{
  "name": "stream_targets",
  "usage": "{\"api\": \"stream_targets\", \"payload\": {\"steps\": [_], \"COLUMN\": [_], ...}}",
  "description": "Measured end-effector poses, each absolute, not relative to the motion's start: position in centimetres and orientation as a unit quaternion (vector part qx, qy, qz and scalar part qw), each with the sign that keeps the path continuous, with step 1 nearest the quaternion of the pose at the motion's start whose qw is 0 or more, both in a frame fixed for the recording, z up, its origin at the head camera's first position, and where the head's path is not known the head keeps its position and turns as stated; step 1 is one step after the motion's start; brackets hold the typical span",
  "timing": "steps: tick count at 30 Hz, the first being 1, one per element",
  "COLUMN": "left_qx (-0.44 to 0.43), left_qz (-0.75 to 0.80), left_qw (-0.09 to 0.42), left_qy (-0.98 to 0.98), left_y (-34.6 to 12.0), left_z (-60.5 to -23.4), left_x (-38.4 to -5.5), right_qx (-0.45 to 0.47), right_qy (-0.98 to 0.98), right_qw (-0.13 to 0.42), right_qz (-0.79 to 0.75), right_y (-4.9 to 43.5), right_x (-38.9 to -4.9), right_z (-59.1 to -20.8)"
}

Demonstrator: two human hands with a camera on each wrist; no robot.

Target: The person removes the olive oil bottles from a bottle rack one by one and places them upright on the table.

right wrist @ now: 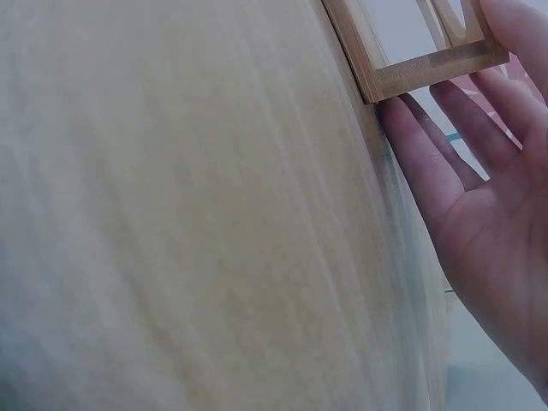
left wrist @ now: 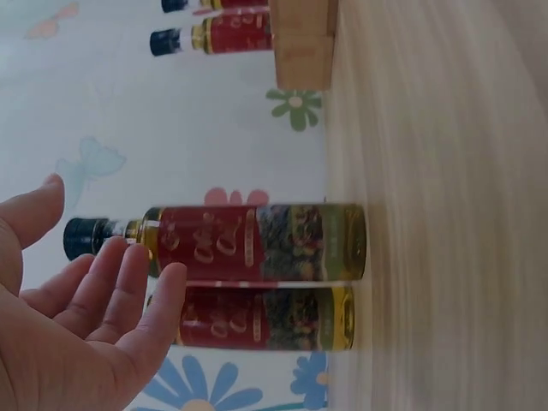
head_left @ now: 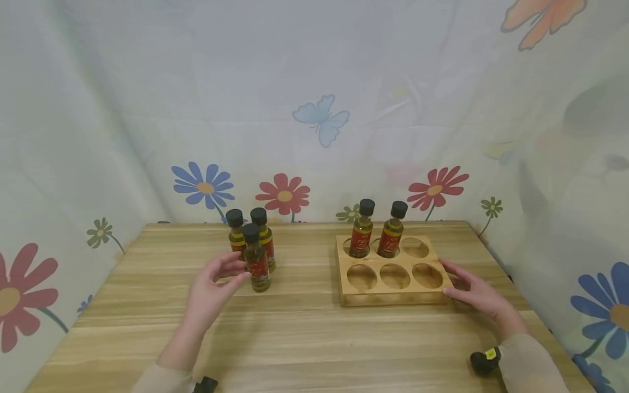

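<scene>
Three olive oil bottles with black caps and red labels stand grouped on the left of the table, the front bottle (head_left: 257,266) nearest me. Beside it is my left hand (head_left: 216,284), fingers loosely spread and thumb apart; it grips nothing, and I cannot tell whether it touches the glass. In the left wrist view the palm faces the front bottle (left wrist: 214,242). On the right lies a wooden rack (head_left: 393,298) with two rows of round holes. Two more bottles (head_left: 390,234) stand upright in its back row, left and middle. My right hand (head_left: 474,289) rests straight fingers against the rack's right end.
A wood-grain table (head_left: 304,338) carries everything. Behind it and at both sides hangs a pale curtain (head_left: 236,131) printed with flowers and butterflies. Black wrist devices (head_left: 484,361) show near both sleeves.
</scene>
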State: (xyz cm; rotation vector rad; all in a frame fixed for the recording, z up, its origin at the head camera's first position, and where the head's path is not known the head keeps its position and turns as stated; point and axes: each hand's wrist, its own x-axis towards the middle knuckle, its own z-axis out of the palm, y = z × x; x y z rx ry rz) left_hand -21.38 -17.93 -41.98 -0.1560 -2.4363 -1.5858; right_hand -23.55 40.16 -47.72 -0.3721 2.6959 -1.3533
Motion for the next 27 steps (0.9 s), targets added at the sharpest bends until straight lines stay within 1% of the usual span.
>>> {"api": "stream_targets", "payload": {"steps": [12, 20, 27], "left_qx": [-0.100, -0.137, -0.145], "left_qz": [-0.589, -0.600, -0.572], "left_qw": [0.120, 0.117, 0.108], "left_qy": [-0.793, -0.779, -0.800], "left_y": [-14.0, -11.0, -8.4], "left_z": [-42.5, -43.5, -44.1], "left_x": [-20.5, -21.3, -22.0], "right_qx": [-0.122, -0.125, -0.129], "right_qy": [0.885, 0.886, 0.884], "right_qw": [0.054, 0.052, 0.051], "right_qz": [-0.446, -0.443, -0.447], "right_y": [40.2, 40.2, 40.3], "right_x": [-23.5, -23.7, -23.6], "right_z": [-47.6, -47.6, -47.8]}}
